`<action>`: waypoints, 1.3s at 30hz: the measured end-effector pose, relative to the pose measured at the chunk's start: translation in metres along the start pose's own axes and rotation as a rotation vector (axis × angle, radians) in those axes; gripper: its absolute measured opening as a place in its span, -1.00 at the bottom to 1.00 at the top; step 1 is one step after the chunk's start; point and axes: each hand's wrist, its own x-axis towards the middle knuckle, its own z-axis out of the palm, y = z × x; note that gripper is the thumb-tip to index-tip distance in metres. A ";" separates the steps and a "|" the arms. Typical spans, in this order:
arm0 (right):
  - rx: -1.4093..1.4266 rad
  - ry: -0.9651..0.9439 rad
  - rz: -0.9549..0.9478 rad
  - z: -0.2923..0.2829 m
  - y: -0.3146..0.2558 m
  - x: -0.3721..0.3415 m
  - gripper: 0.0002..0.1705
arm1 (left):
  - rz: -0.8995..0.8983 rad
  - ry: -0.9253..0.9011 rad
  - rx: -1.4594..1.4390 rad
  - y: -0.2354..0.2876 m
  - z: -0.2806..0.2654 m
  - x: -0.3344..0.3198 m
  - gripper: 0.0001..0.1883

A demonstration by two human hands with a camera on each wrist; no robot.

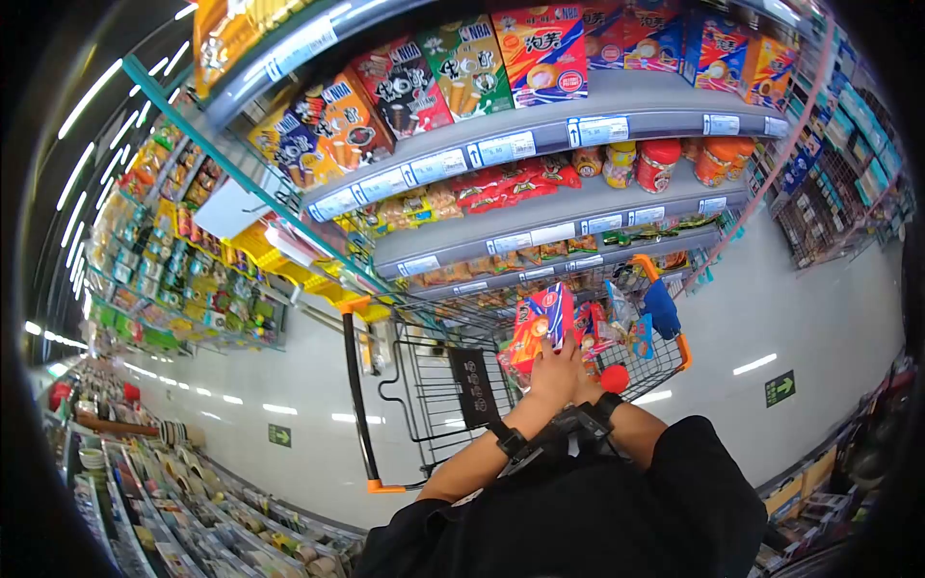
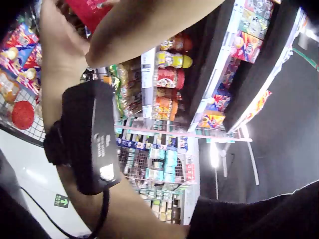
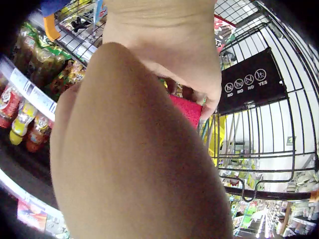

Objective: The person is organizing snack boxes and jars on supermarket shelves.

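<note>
In the head view, a red, orange and blue snack box point(image 1: 532, 330) is held over the shopping cart point(image 1: 433, 380). The left hand point(image 1: 553, 376) grips its near edge, with the right hand point(image 1: 586, 385) close against it, also gripping the box. Bent fingers point(image 3: 212, 102) lie round a red part of the box point(image 3: 187, 109) in the right wrist view. A forearm covers much of that view. In the left wrist view, a red surface point(image 2: 92, 12) shows above a crossing forearm. Parts of both hands are hidden.
Packets and a round red lid point(image 1: 614, 379) lie in the cart beside the hands. Ahead, shelves point(image 1: 578, 120) hold boxes, jars and bags. The cart's black handle point(image 1: 358, 405) is at the left; a black sign point(image 1: 471, 386) hangs inside. Another rack point(image 1: 838, 154) stands right.
</note>
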 end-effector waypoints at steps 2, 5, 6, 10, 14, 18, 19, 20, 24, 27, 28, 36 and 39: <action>-0.026 -0.073 -0.110 0.022 -0.008 -0.012 -0.48 | 0.040 0.063 -0.069 -0.001 -0.033 -0.007 -0.49; -0.025 -0.174 -0.233 0.051 -0.026 -0.018 -0.45 | 0.172 0.325 -0.072 0.002 -0.084 -0.011 -0.49; -0.003 -0.201 -0.247 0.058 -0.034 -0.019 -0.44 | 0.214 0.362 -0.067 0.002 -0.102 -0.012 -0.49; 0.055 -0.345 -0.296 0.092 -0.086 -0.039 -0.35 | 0.289 0.528 -0.264 0.002 -0.166 -0.008 -0.49; -0.164 -0.446 -0.539 0.127 -0.137 -0.067 -0.28 | 0.349 0.754 -0.426 0.011 -0.192 -0.001 -0.47; -0.341 -0.407 -0.688 0.143 -0.179 -0.109 -0.26 | 0.337 0.973 -0.461 0.035 -0.184 0.027 -0.44; -0.405 -0.351 -0.749 0.143 -0.187 -0.120 -0.27 | 0.309 0.993 -0.464 0.041 -0.183 0.034 -0.43; -0.470 -0.301 -0.809 0.144 -0.197 -0.128 -0.27 | 0.281 1.015 -0.462 0.046 -0.183 0.042 -0.42; -0.701 -0.120 -0.966 0.145 -0.223 -0.146 -0.22 | 0.233 1.048 -0.554 0.063 -0.188 0.064 -0.37; -0.826 -0.097 -1.053 0.161 -0.230 -0.148 -0.20 | 0.191 1.047 -0.596 0.070 -0.188 0.071 -0.36; -0.855 -0.106 -1.077 0.164 -0.230 -0.146 -0.19 | 0.170 1.050 -0.595 0.069 -0.189 0.073 -0.35; -1.111 -0.146 -1.348 0.174 -0.257 -0.088 -0.10 | 0.043 1.037 -0.562 0.039 -0.194 0.100 -0.28; -1.157 -0.130 -1.394 0.185 -0.281 -0.056 -0.14 | 0.072 1.068 -0.452 0.018 -0.215 0.119 -0.26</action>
